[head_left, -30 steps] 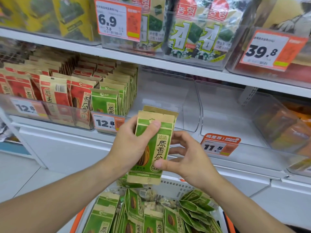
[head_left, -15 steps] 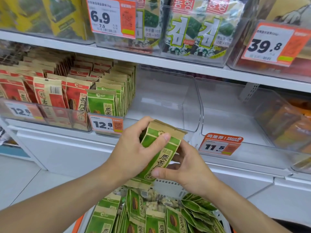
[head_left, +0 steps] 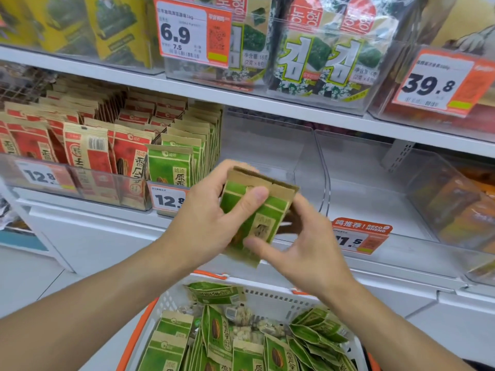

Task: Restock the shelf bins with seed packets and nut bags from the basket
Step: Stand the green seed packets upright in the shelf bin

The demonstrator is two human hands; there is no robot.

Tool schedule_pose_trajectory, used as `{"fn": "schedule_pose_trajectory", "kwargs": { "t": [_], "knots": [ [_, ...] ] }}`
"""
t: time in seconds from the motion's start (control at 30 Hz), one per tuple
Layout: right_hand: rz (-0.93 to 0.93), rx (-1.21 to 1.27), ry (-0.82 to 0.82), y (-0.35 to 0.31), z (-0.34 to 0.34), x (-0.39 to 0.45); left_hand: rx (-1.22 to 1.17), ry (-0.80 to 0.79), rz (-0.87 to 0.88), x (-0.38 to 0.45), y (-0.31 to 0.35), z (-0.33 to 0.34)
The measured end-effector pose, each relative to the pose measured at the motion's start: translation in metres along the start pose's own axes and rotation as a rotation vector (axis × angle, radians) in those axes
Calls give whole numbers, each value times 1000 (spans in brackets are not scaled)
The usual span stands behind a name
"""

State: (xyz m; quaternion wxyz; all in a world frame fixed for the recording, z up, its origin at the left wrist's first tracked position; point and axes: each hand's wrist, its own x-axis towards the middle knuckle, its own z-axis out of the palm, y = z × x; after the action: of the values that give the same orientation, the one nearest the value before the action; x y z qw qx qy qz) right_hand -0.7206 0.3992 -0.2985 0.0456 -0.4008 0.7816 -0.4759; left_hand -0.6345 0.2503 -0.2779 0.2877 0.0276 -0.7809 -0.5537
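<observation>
The green seed packets (head_left: 257, 215), upright a second ago, now tilt toward the empty clear bin (head_left: 270, 153), left hand (head_left: 206, 223) gripping them, right hand (head_left: 302, 247) pinching their lower edge above the basket (head_left: 267, 295), so shelving looks imminent.

Matt kraft-paper seed packets (head_left: 257, 212) with green printed fronts, a white perforated plastic basket (head_left: 270, 295) trimmed in orange, clear glossy plastic shelf bins (head_left: 316, 167), and shiny film-wrapped seaweed packs (head_left: 326, 49) on the far shelf.
</observation>
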Motion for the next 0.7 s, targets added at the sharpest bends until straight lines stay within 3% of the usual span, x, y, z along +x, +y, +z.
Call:
{"fn": "schedule_pose_trajectory", "kwargs": {
  "t": [0.13,0.23,0.33,0.53,0.7],
  "knots": [
    [-72,-57,206,-7,-16,30,435,19,97,8,-29,-26],
    [-11,-86,198,-3,-20,59,771,73,133,16,-54,-50],
    [134,-49,151,14,-10,90,955,85,93,18,-71,-64],
    [472,333,70,58,26,154,1019,78,97,14,-78,-62],
    [458,179,143,92,47,210,994,189,66,16,-79,-70]
  ]
}}
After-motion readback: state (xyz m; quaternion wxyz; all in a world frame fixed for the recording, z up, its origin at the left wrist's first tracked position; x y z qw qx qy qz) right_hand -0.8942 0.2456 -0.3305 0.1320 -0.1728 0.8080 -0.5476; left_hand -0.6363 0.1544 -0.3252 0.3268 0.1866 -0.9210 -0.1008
